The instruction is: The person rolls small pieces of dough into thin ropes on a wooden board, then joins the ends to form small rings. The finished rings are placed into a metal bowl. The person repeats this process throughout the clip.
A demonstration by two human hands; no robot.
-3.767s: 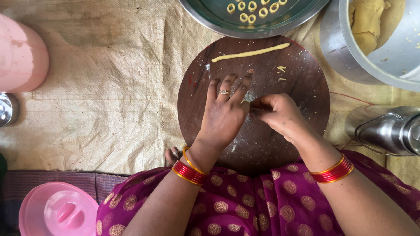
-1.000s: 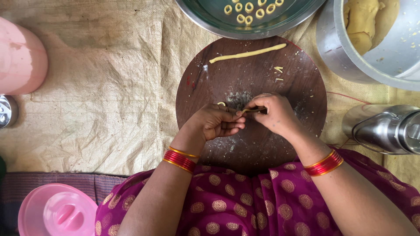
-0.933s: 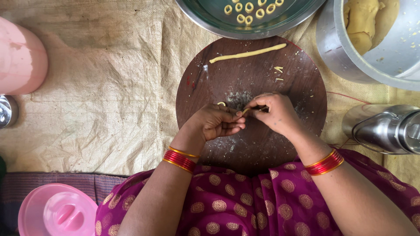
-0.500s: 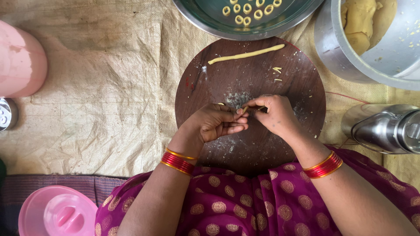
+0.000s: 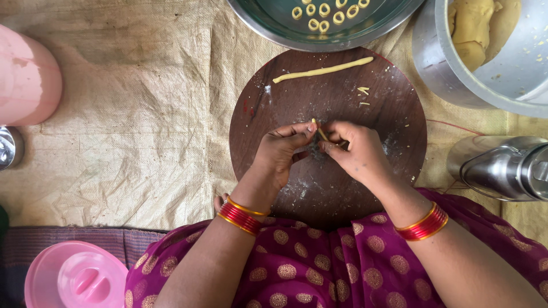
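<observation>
Pale dough strip (image 5: pixel 321 132) is pinched between left hand (image 5: pixel 282 154) and right hand (image 5: pixel 357 153) over the round wooden board (image 5: pixel 268 108)'s centre; so thin, it may snap if pulled.

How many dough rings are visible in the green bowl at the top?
8 dough rings show, clustered in the green bowl above the round board: six in a rough line, two just below. The frame's top edge cuts some off, so more may be hidden.

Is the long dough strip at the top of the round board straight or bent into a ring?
Straight. The long dough strip lies stretched out on the round board, both ends apart, while the dough rings sit in the steel plate above.
</observation>
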